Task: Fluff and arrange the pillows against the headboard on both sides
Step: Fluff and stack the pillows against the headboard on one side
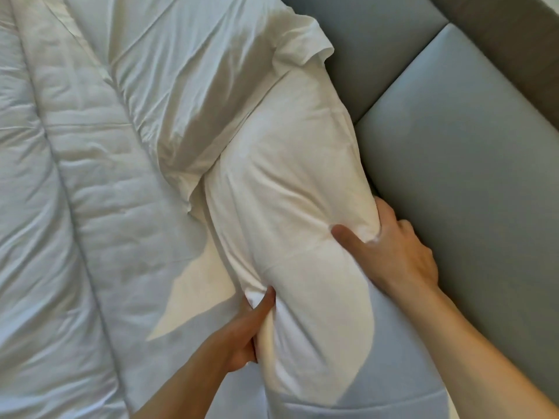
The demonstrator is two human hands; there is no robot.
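Observation:
A white pillow (296,207) lies lengthwise beside the grey padded headboard (459,164), its near end reaching the bottom of the view. My left hand (245,334) grips its left edge, thumb pressed into the fabric. On the side toward the headboard, my right hand (390,255) clutches the pillow with the thumb on top and the fingers behind it. A second white pillow (193,80) lies farther back and to the left, partly overlapped by the first one.
A rumpled white duvet (60,207) covers the left half of the view. Between the duvet and the pillows the white bedsheet (196,279) shows. A brown wall panel (514,34) runs above the headboard at the top right.

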